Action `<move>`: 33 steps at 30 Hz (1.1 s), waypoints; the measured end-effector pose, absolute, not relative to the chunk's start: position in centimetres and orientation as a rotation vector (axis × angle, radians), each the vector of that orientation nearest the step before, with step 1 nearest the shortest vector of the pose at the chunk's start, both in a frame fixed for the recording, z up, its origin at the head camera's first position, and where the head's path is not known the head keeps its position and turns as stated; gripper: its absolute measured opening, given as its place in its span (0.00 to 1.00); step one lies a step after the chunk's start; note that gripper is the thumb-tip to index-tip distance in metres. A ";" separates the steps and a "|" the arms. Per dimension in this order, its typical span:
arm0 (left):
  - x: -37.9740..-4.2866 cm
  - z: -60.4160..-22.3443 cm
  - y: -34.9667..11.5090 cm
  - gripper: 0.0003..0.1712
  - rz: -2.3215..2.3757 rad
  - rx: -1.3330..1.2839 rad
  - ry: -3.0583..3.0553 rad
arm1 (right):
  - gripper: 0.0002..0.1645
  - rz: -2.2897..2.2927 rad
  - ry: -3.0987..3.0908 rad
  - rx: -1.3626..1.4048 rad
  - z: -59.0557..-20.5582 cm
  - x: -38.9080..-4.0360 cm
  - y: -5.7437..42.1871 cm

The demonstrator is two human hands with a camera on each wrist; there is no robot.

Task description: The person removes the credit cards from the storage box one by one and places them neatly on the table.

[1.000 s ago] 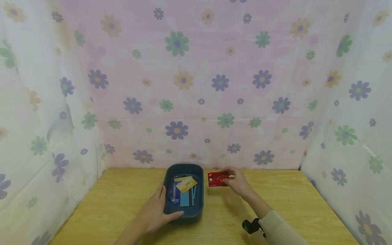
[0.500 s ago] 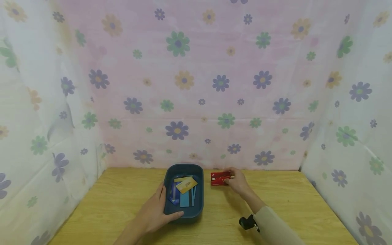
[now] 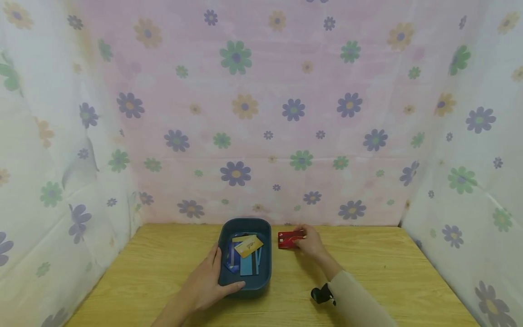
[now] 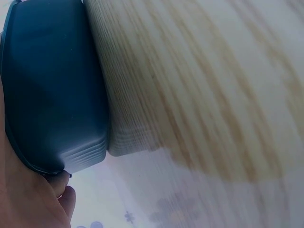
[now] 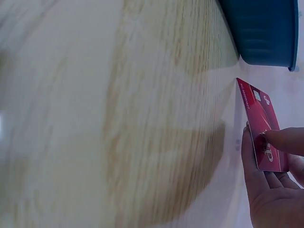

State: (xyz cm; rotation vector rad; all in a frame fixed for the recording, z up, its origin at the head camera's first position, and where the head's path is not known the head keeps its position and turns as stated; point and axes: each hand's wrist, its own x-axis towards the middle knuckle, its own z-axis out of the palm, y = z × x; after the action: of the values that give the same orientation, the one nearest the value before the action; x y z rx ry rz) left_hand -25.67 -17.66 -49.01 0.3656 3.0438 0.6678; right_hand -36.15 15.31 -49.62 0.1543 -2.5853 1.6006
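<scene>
A dark blue plastic bin [image 3: 266, 272] stands on the table, with several cards inside. On top lies a gold bank card [image 3: 249, 246]; below it are a light blue card with a dark stripe [image 3: 247, 266] and a darker blue item [image 3: 233, 261], partly covered. My left hand [image 3: 206, 281] holds the bin at its left side, thumb across the near rim. To the bin's right, my right hand [image 3: 311, 243] pinches a red bank card [image 3: 285, 240] between thumb and fingers. The right wrist view shows this red card [image 5: 259, 114] with its chip facing up, apart from the bin.
The wooden table [image 3: 367, 272] reaches back to a flower-patterned cloth [image 3: 261, 91], which also hangs at both sides. A black device [image 3: 321, 294] is on the right wrist by the beige sleeve [image 3: 355, 299].
My right hand with the red card shifts slightly right, then back left. Its forearm has swung left. The left hand and the bin stay in place.
</scene>
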 end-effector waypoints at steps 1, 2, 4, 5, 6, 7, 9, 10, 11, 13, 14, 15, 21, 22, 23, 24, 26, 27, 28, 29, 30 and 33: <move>-25.7 -49.0 -17.7 0.78 0.666 0.364 3.044 | 0.19 1.603 -2.587 0.153 -49.6 -36.1 15.2; -25.7 -49.0 -17.7 0.79 0.664 0.363 3.043 | 0.19 1.604 -2.588 0.159 -49.6 -36.2 15.1; -25.7 -49.0 -17.7 0.79 0.658 0.360 3.045 | 0.18 1.588 -2.589 0.176 -49.7 -36.2 15.0; -25.7 -49.0 -17.6 0.79 0.657 0.358 3.045 | 0.17 1.574 -2.592 0.186 -49.7 -36.3 15.0; -25.7 -49.0 -17.6 0.79 0.654 0.359 3.045 | 0.17 1.559 -2.596 0.191 -49.7 -36.3 15.0; -25.7 -48.9 -17.6 0.79 0.654 0.359 3.045 | 0.17 1.535 -2.603 0.198 -49.8 -36.4 15.0; -25.7 -48.9 -17.6 0.79 0.654 0.361 3.044 | 0.16 1.479 -2.626 0.200 -49.9 -36.4 15.0; -25.6 -48.9 -17.6 0.78 0.652 0.362 3.045 | 0.16 1.459 -2.641 0.198 -50.0 -36.4 15.0; -25.6 -48.9 -17.6 0.78 0.650 0.364 3.046 | 0.16 1.444 -2.654 0.190 -50.1 -36.4 15.1; -25.6 -48.9 -17.6 0.78 0.649 0.367 3.049 | 0.16 1.416 -2.680 0.190 -50.1 -36.4 15.1; -25.6 -48.9 -17.6 0.78 0.647 0.368 3.051 | 0.16 1.411 -2.690 0.188 -50.1 -36.4 15.2; -25.6 -48.9 -17.6 0.78 0.647 0.368 3.052 | 0.17 1.405 -2.694 0.200 -50.1 -36.5 15.2; -25.7 -49.0 -17.6 0.78 0.655 0.365 3.049 | 0.18 1.391 -2.679 0.274 -50.1 -36.5 15.1; -25.7 -49.0 -17.6 0.78 0.655 0.364 3.049 | 0.18 1.384 -2.677 0.285 -50.1 -36.5 15.1; -25.7 -49.0 -17.6 0.78 0.655 0.362 3.048 | 0.18 1.379 -2.670 0.298 -50.2 -36.5 15.1; -25.8 -49.1 -17.6 0.78 0.655 0.360 3.047 | 0.19 1.357 -2.668 0.309 -50.3 -36.6 15.1; -25.7 -49.1 -17.6 0.79 0.655 0.354 3.042 | 0.20 1.350 -2.664 0.341 -50.5 -36.7 15.1; -25.7 -49.1 -17.7 0.79 0.656 0.349 3.039 | 0.20 1.332 -2.663 0.365 -50.6 -36.8 15.1; -25.7 -49.2 -17.7 0.79 0.657 0.345 3.035 | 0.20 1.321 -2.664 0.389 -50.7 -36.9 15.1; -25.8 -49.2 -17.7 0.79 0.657 0.343 3.032 | 0.20 1.317 -2.665 0.406 -50.8 -37.1 15.1; -25.8 -49.2 -17.7 0.79 0.655 0.341 3.032 | 0.20 1.304 -2.668 0.428 -50.8 -37.2 15.1; -25.8 -49.2 -17.7 0.79 0.656 0.338 3.033 | 0.22 1.260 -2.691 0.458 -50.9 -37.6 15.0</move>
State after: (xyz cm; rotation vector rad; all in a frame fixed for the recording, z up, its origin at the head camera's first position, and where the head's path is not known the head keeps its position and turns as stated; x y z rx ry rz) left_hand -25.79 -17.66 -49.21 0.3382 3.0327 0.6563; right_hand -37.59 15.03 -50.85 0.4581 -2.6910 1.2599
